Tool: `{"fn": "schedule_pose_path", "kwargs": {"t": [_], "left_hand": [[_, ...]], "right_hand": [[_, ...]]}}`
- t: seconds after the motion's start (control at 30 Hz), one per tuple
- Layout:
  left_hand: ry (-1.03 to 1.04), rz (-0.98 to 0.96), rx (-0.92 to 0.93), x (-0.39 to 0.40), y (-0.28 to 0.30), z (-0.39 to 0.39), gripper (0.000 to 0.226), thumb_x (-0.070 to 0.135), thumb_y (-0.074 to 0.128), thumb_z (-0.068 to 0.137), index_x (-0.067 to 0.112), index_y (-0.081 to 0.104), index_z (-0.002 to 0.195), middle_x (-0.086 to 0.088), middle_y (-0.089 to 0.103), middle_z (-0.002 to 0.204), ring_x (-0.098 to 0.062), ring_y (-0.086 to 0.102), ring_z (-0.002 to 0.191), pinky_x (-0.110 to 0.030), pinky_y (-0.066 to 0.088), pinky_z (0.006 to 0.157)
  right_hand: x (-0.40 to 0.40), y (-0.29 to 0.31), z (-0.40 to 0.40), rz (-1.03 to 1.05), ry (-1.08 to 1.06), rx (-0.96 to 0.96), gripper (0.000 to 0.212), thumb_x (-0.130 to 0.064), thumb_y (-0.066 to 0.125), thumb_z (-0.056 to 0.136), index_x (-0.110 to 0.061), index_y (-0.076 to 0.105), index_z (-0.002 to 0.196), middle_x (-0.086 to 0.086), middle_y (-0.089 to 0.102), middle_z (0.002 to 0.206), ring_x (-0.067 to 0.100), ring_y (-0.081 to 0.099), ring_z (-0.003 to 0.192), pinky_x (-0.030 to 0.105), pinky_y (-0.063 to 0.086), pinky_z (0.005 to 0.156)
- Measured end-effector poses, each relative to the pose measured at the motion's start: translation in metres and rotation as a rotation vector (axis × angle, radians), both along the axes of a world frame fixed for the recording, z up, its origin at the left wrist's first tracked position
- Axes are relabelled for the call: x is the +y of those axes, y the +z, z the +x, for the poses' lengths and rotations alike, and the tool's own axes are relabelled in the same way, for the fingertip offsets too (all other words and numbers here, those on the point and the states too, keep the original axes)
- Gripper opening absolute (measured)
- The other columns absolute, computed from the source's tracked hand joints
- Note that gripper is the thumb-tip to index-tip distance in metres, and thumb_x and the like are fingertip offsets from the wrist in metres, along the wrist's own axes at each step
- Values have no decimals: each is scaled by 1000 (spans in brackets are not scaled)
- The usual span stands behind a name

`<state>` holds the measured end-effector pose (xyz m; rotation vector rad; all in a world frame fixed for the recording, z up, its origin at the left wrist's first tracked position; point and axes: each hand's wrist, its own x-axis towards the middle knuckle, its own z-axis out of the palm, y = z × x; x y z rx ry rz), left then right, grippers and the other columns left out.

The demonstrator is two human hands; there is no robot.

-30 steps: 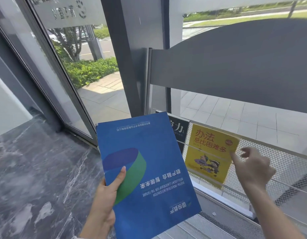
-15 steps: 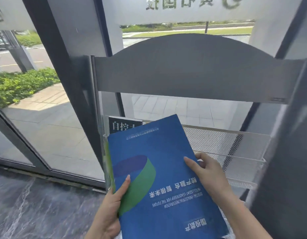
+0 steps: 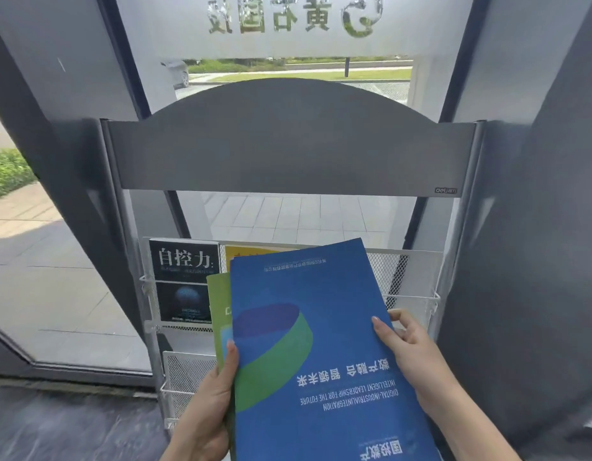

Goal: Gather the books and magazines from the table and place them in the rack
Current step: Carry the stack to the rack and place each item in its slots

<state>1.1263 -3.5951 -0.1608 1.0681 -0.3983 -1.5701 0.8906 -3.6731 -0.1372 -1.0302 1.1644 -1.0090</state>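
Green magazine [image 3: 221, 314] now peeks, seemingly beneath blue magazine [image 3: 308, 344].

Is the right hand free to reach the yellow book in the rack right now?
Probably not. The right hand grips the blue magazine, which covers nearly all of the yellow book in the rack.

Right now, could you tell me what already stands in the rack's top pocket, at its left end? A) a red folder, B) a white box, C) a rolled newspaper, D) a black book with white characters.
D: a black book with white characters stands upright at the left end of the rack, behind the blue magazine.
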Motion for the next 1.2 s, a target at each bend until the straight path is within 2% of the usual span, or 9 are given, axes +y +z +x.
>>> {"fn": "schedule_pose_path", "kwargs": {"t": [0.23,0.43,0.53,0.63,0.73,0.87,1.0,1.1,1.2], "left_hand": [[140,-56,-12,-14,3,-35,38,33,55,76,16,67,107,-16,72,105,-35,70,89,-53,55,75],[406,-61,-40,-22,-9,-47,45,29,57,79,9,58,120,-17,70,110,-32,70,90,-43,59,67],[559,-25,-70,-17,-9,-40,58,32,63,73,11,52,127,-20,64,120,-35,65,98,-52,57,72],[628,-39,-171,-15,-4,-32,46,30,58,80,10,57,122,-22,66,114,-27,69,86,-43,59,63],[667,-35,-278,-15,2,-24,33,29,56,85,9,61,112,-14,73,98,-17,71,62,-32,58,52],[702,-31,-340,-11,12,-20,26,37,63,76,17,65,92,-5,73,98,-23,72,72,-39,59,70],[714,-16,-396,-3,14,-9,77,63,82,29,19,70,91,-2,76,93,-25,67,89,-44,48,91],[703,1,-385,0,18,-10,60,57,79,42,19,71,88,-8,75,98,-26,69,85,-45,48,91],[712,28,-408,5,17,-8,53,54,76,48,18,71,87,-11,74,99,-28,70,84,-45,51,88]], "right_hand": [[-38,10,-39,127,246,-123,34,-10,64,81,-17,58,113,15,72,102,37,69,87,51,57,74],[-75,36,-53,-114,241,-72,24,-11,60,84,-24,63,103,-1,76,93,21,72,83,38,59,73],[-92,58,-64,-292,238,-108,21,-26,67,73,-30,66,93,-6,75,94,12,71,81,27,58,70],[-107,74,-71,-441,183,-111,23,-40,69,63,-40,68,86,-13,75,91,8,70,84,25,56,74],[-124,80,-70,-529,102,-72,20,-24,61,82,-43,66,87,-19,73,90,5,67,88,29,54,83],[-137,74,-64,-585,33,-28,23,-17,55,89,-38,61,97,-27,70,88,-4,64,86,11,50,77],[-144,57,-57,-598,-77,26,18,-24,55,89,-36,61,101,-28,67,84,-3,60,82,10,48,74],[-149,58,-51,-593,-117,-7,17,-25,54,89,-40,60,92,-26,67,83,-1,59,84,13,48,77],[-152,59,-42,-625,-137,-11,13,-20,52,91,-30,58,96,-20,63,82,-14,54,71,0,40,67]]}}
